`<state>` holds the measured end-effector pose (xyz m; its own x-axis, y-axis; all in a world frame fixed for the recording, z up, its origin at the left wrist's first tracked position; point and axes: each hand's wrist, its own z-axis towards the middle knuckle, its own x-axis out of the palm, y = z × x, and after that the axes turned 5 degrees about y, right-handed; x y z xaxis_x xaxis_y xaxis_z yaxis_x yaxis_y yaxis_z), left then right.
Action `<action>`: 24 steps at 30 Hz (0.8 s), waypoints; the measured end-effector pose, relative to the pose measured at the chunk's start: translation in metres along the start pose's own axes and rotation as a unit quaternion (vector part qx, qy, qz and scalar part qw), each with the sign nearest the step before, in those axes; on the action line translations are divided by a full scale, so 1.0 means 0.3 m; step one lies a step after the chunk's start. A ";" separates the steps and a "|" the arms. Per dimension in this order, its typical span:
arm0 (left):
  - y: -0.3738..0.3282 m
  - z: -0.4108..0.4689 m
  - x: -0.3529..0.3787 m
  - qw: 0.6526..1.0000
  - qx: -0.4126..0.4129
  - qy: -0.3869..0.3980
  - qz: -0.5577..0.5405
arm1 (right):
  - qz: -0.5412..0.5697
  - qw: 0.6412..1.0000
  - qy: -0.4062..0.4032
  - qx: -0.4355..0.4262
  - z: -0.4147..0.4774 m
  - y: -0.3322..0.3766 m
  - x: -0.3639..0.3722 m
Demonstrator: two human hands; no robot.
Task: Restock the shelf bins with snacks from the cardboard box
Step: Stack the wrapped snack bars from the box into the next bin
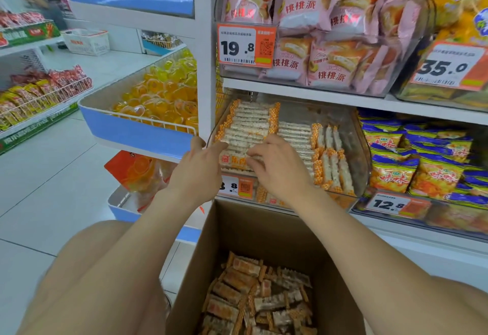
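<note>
Hands meet at frame centre: left hand [200, 168] and right hand [281, 169] both grasp 1 bundle of orange-and-white wrapped snack bars [236, 160] at the clear plastic shelf bin [355, 147]. Brown cardboard box [250, 229], bottom centre, holds loose bars [264, 295].

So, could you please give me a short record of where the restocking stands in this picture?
left hand: holds the left end of a bundle of snack bars
right hand: fingers curled on the same bundle
place: front of the clear bin, which holds neat rows of the same bars
cardboard box: open below the hands, loose bars inside
shelf above: pink pie packs
</note>
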<state>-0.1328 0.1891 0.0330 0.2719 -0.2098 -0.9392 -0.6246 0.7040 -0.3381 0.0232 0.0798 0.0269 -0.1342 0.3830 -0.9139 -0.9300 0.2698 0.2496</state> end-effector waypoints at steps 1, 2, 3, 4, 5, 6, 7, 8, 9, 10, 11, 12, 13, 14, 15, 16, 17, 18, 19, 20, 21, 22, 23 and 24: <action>-0.001 -0.003 0.002 1.000 -0.006 -0.003 0.008 | -0.009 1.000 0.001 0.006 -0.005 -0.010 -0.013; -0.004 -0.007 0.004 1.000 -0.012 -0.012 0.017 | -0.006 1.000 0.007 0.021 -0.013 -0.016 -0.026; -0.008 -0.011 0.007 0.999 -0.013 -0.034 0.025 | 0.011 0.999 0.023 0.036 -0.023 -0.018 -0.036; -0.014 -0.018 0.012 0.997 -0.006 -0.069 0.033 | 0.035 0.998 0.043 0.043 -0.034 -0.017 -0.041; -0.020 -0.024 0.017 0.993 0.008 -0.110 0.041 | 0.051 0.996 0.059 0.045 -0.044 -0.012 -0.045; -0.025 -0.028 0.023 0.987 0.026 -0.150 0.047 | 0.056 0.995 0.062 0.048 -0.054 -0.007 -0.051; -0.030 -0.033 0.027 0.980 0.045 -0.185 0.048 | 0.054 0.996 0.052 0.054 -0.063 -0.002 -0.063; -0.036 -0.041 0.031 0.976 0.065 -0.203 0.040 | 0.050 0.996 0.030 0.060 -0.074 0.004 -0.082; -0.045 -0.053 0.033 0.975 0.083 -0.202 0.025 | 0.045 0.997 0.006 0.062 -0.088 0.008 -0.102; -0.053 -0.066 0.038 0.978 0.099 -0.184 0.004 | 0.041 0.998 -0.010 0.055 -0.107 0.016 -0.125; -0.058 -0.079 0.049 0.982 0.111 -0.155 -0.016 | 0.041 0.998 -0.009 0.047 -0.130 0.020 -0.142; -0.059 -0.091 0.069 0.986 0.120 -0.114 -0.030 | 0.044 0.998 0.014 0.041 -0.156 0.019 -0.151; -0.060 -0.100 0.095 0.990 0.126 -0.058 -0.034 | 0.044 0.996 0.060 0.041 -0.185 0.013 -0.151; -0.063 -0.108 0.124 0.992 0.127 0.016 -0.021 | 0.036 0.989 0.132 0.049 -0.214 0.002 -0.138; -0.067 -0.114 0.160 0.986 0.130 0.104 0.008 | 0.017 0.973 0.224 0.057 -0.242 -0.011 -0.121; -0.074 -0.119 0.197 0.972 0.135 0.190 0.043 | -0.004 0.944 0.323 0.062 -0.267 -0.027 -0.098; -0.082 -0.125 0.241 0.952 0.137 0.263 0.070 | -0.025 0.908 0.414 0.065 -0.291 -0.040 -0.074; -0.090 -0.132 0.291 0.934 0.131 0.321 0.086 | -0.046 0.870 0.486 0.064 -0.314 -0.045 -0.049; -0.096 -0.138 0.344 0.921 0.121 0.357 0.093 | -0.064 0.839 0.536 0.065 -0.337 -0.048 -0.021; -0.098 -0.145 0.402 0.913 0.109 0.381 0.098 | -0.070 0.818 0.567 0.070 -0.357 -0.050 0.012; -0.097 -0.154 0.462 0.908 0.100 0.393 0.104 | -0.064 0.805 0.585 0.077 -0.377 -0.052 0.051; -0.093 -0.169 0.522 0.905 0.089 0.403 0.106 | -0.047 0.800 0.592 0.085 -0.399 -0.057 0.093; -0.082 -0.186 0.581 0.902 0.080 0.411 0.103 | -0.027 0.800 0.591 0.094 -0.420 -0.064 0.137; -0.068 -0.205 0.633 0.903 0.066 0.415 0.089 | -0.004 0.804 0.586 0.105 -0.439 -0.076 0.182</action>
<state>-0.1136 0.0931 -0.1421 -0.5005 -0.4837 -0.7180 -0.4965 0.8398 -0.2197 -0.0079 -0.0219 -0.0709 -0.4733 -0.6810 -0.5587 -0.8707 0.4580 0.1793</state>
